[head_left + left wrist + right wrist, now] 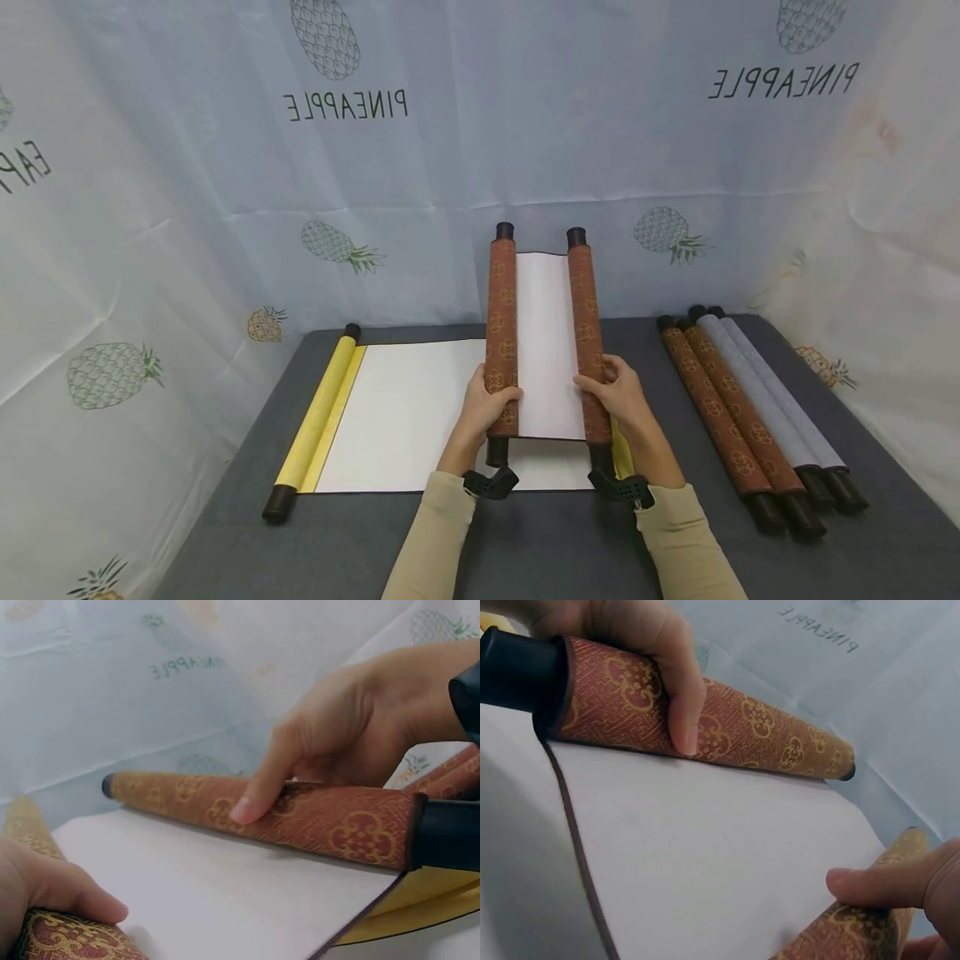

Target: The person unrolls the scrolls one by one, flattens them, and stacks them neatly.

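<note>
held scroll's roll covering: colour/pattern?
Reddish-brown brocade with gold medallion motifs on the scroll; clearest in the right wrist view.

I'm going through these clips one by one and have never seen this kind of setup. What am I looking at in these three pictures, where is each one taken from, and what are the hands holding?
There is no machine here: a person works with two bare hands. The wide picture comes from a camera on the person's head, looking down at a grey table. The two close-ups come from small cameras strapped to each wrist.

The left hand grips one roll of a brown patterned scroll, and the right hand grips its other roll, fingers curled round each. The white paper between the rolls is partly unrolled and raised above the table.

Underneath lies a yellow scroll, opened flat. At the right, four rolled scrolls lie side by side: two brown, two grey. A pineapple-printed sheet hangs behind.
</note>
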The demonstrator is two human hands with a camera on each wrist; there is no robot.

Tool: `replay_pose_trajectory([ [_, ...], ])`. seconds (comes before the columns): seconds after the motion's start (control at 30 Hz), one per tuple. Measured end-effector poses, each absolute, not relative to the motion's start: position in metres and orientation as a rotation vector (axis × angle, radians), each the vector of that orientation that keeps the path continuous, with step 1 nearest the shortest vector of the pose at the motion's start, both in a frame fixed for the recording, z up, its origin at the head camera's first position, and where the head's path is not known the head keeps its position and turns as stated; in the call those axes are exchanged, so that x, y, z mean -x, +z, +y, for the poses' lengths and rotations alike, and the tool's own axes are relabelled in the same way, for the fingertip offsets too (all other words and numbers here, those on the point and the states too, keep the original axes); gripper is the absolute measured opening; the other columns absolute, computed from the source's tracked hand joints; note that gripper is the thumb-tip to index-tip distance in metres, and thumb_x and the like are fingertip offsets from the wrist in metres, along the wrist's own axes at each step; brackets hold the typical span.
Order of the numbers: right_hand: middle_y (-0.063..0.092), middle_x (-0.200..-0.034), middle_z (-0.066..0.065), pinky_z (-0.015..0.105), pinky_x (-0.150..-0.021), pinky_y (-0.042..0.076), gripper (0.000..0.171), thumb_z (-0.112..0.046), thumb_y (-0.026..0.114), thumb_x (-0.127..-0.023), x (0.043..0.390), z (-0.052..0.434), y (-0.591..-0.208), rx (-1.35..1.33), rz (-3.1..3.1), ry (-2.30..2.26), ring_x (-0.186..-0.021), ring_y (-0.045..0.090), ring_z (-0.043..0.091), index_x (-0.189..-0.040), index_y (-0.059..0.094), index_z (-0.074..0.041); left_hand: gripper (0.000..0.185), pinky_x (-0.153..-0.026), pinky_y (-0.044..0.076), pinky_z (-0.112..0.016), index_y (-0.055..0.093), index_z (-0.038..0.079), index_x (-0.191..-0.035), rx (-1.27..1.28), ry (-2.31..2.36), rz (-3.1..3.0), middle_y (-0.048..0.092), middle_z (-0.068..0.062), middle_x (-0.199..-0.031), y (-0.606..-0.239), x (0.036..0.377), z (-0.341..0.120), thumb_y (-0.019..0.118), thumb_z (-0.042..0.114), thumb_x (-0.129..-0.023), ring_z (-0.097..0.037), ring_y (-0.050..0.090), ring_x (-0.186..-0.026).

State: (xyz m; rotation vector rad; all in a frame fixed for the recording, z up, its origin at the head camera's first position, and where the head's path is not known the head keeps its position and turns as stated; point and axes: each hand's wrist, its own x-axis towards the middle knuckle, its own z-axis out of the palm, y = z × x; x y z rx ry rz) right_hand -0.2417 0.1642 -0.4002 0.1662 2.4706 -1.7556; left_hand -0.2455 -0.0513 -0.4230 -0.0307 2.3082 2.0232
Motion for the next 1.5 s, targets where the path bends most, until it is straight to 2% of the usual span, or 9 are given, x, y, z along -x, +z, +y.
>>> replay_pose_trajectory([
  [0.27, 0.017, -0.156, 0.032, 0.059, -0.116, 0.023, 0.073, -0.012, 0.049, -0.098, 0.243, 0.166, -0.398, -0.159, 2.353, -1.813, -0.143, 0.024, 0.046, -0.153, 0.003, 0.004, 0.059, -0.077, 0.047, -0.032, 0.048, 0.001, -0.133, 0.012, 2.002, 2.27, 0.058, -0.021, -0.121, -0.424, 0.247, -0.058, 0.071, 0.015, -0.081, -0.024, 0.059, -0.099],
  [0.53, 0.002, -0.161, 0.028, 0.06, -0.119, 0.017, 0.076, -0.015, 0.045, -0.098, 0.246, 0.164, -0.397, -0.258, 2.361, -1.826, -0.148, 0.011, 0.044, -0.154, -0.005, 0.0, 0.055, -0.082, 0.052, -0.037, 0.051, -0.003, -0.13, -0.074, 1.954, 2.27, 0.059, -0.024, -0.121, -0.421, 0.246, -0.063, 0.071, 0.015, -0.082, -0.028, 0.063, -0.101],
  [0.67, 0.014, -0.158, 0.03, 0.058, -0.117, 0.025, 0.071, -0.016, 0.042, -0.097, 0.246, 0.162, -0.4, -0.285, 2.388, -1.831, -0.145, 0.023, 0.043, -0.154, 0.002, 0.002, 0.059, -0.082, 0.052, -0.037, 0.047, -0.003, -0.133, -0.059, 1.94, 2.271, 0.057, -0.024, -0.123, -0.419, 0.245, -0.067, 0.071, 0.014, -0.083, -0.028, 0.062, -0.101],
  [0.77, 0.028, -0.152, 0.029, 0.054, -0.111, 0.034, 0.067, -0.017, 0.04, -0.095, 0.246, 0.162, -0.402, -0.306, 2.403, -1.84, -0.134, 0.036, 0.04, -0.152, 0.012, 0.004, 0.065, -0.085, 0.052, -0.041, 0.042, -0.002, -0.138, -0.056, 1.934, 2.268, 0.055, -0.024, -0.127, -0.418, 0.245, -0.071, 0.072, 0.013, -0.083, -0.031, 0.06, -0.106],
  [0.9, 0.038, -0.144, 0.028, 0.047, -0.101, 0.04, 0.062, -0.017, 0.041, -0.094, 0.246, 0.163, -0.403, -0.325, 2.427, -1.863, -0.122, 0.043, 0.035, -0.149, 0.024, 0.004, 0.073, -0.094, 0.05, -0.048, 0.034, 0.0, -0.145, -0.087, 1.922, 2.247, 0.051, -0.025, -0.133, -0.418, 0.246, -0.076, 0.071, 0.013, -0.084, -0.036, 0.058, -0.116],
  [1.1, 0.045, -0.137, 0.026, 0.04, -0.092, 0.048, 0.064, -0.026, 0.054, -0.095, 0.245, 0.164, -0.403, -0.331, 2.485, -1.829, -0.118, 0.051, 0.034, -0.146, 0.031, 0.004, 0.075, -0.109, 0.036, -0.058, 0.014, -0.004, -0.15, -0.213, 1.918, 2.164, 0.038, -0.029, -0.144, -0.418, 0.247, -0.078, 0.059, 0.003, -0.09, -0.043, 0.044, -0.132],
  [1.23, 0.048, -0.133, 0.025, 0.032, -0.081, 0.05, 0.067, -0.027, 0.062, -0.092, 0.245, 0.161, -0.405, -0.309, 2.51, -1.802, -0.109, 0.057, 0.031, -0.144, 0.033, 0.004, 0.075, -0.109, 0.032, -0.058, 0.011, -0.004, -0.15, -0.147, 1.918, 2.171, 0.034, -0.029, -0.145, -0.418, 0.248, -0.075, 0.053, 0.001, -0.088, -0.04, 0.041, -0.131],
  [1.33, 0.043, -0.14, 0.027, 0.04, -0.091, 0.05, 0.074, -0.026, 0.063, -0.091, 0.245, 0.161, -0.406, -0.299, 2.489, -1.81, -0.119, 0.053, 0.036, -0.148, 0.026, 0.003, 0.076, -0.099, 0.04, -0.049, 0.015, -0.003, -0.149, -0.04, 1.911, 2.207, 0.039, -0.027, -0.14, -0.418, 0.249, -0.071, 0.054, 0.006, -0.084, -0.033, 0.047, -0.119],
  [1.5, 0.017, -0.157, 0.029, 0.056, -0.114, 0.031, 0.094, -0.029, 0.065, -0.089, 0.244, 0.165, -0.404, -0.323, 2.462, -1.789, -0.143, 0.027, 0.044, -0.154, 0.004, 0.002, 0.077, -0.083, 0.046, -0.038, 0.023, -0.002, -0.147, 0.049, 1.957, 2.248, 0.046, -0.025, -0.134, -0.42, 0.248, -0.062, 0.063, 0.017, -0.084, -0.028, 0.053, -0.108],
])
